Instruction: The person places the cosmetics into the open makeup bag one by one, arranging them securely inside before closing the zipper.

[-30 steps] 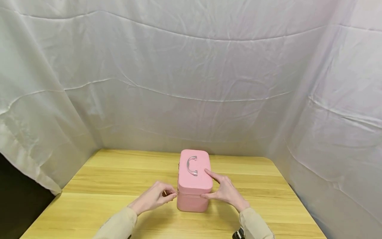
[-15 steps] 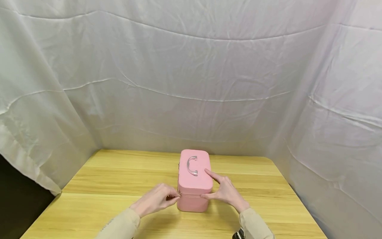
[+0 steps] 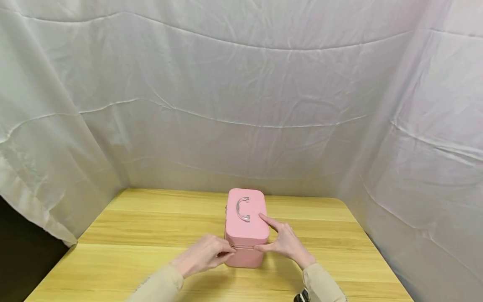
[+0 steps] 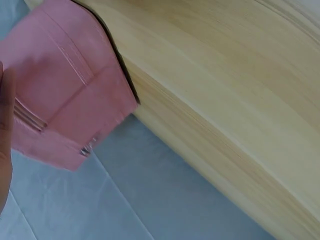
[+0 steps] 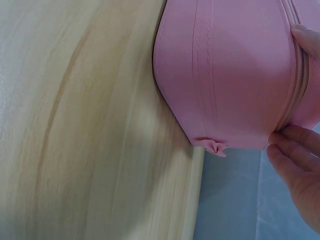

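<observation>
A pink vanity case (image 3: 247,230) with a silver top handle (image 3: 238,209) stands on the table, its lid down. At its near left corner, my left hand (image 3: 206,253) pinches the zipper pull with thumb and fingers; the pull itself is hidden by the fingertips. My right hand (image 3: 288,243) holds the near right corner, thumb on the front by the zipper and index finger reaching onto the lid. In the right wrist view, the zipper (image 5: 303,75) curves round the case. The left wrist view catches only the edge of my left hand (image 4: 5,130).
The wooden table (image 3: 158,222) has its far edge behind the case. Pale grey fabric (image 3: 241,105) hangs at the back and both sides. A small pink bow-like tab (image 5: 214,147) sticks out from the case in the right wrist view.
My left hand has moved right along the zipper line, from the case's left edge onto its near face. The right hand and the case have stayed in place.
</observation>
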Motion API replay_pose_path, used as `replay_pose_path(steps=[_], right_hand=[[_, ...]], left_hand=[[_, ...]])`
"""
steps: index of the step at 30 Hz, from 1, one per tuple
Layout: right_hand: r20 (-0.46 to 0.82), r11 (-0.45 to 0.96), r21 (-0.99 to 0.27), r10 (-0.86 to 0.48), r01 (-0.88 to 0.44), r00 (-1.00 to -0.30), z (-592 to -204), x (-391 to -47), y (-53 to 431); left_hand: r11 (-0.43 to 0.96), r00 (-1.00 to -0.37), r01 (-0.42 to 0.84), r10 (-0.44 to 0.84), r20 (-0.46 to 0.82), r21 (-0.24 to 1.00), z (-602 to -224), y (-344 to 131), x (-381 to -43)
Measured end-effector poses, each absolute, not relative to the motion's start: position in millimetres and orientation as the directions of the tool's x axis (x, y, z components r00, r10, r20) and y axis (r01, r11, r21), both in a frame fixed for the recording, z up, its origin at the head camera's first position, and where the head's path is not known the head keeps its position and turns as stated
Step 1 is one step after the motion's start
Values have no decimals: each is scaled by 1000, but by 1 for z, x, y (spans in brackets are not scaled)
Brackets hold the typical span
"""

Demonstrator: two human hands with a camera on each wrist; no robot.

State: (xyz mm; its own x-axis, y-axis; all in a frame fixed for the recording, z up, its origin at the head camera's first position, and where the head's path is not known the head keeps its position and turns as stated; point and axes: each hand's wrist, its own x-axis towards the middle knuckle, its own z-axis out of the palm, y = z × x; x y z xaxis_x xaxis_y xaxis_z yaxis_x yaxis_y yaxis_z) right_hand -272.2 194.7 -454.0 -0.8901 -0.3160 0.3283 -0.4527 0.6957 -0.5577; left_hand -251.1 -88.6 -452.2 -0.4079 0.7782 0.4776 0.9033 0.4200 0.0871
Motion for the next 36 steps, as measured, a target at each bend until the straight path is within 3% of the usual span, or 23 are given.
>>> replay_pose_path(steps=[3,9,17,36], right_hand=[[334,692,-556,-321,-460,-886,-454,-272,195],[342,692,-547,-327,-470,-881,-454,-272,195],[352,688,-545,-332,-480,-875,-454,-272,195],[351,703,-527,-332,-478,-875,-456,-272,196]], left_hand=[[420,-386,906,783,488,42,-453,-81,-251],[447,-440,889,779,446,96,-454,-66,-249],[482,-448,875,760,471,54,-458,-47,-246],[510,-502,849,692,519,142,-457,-48,-243]])
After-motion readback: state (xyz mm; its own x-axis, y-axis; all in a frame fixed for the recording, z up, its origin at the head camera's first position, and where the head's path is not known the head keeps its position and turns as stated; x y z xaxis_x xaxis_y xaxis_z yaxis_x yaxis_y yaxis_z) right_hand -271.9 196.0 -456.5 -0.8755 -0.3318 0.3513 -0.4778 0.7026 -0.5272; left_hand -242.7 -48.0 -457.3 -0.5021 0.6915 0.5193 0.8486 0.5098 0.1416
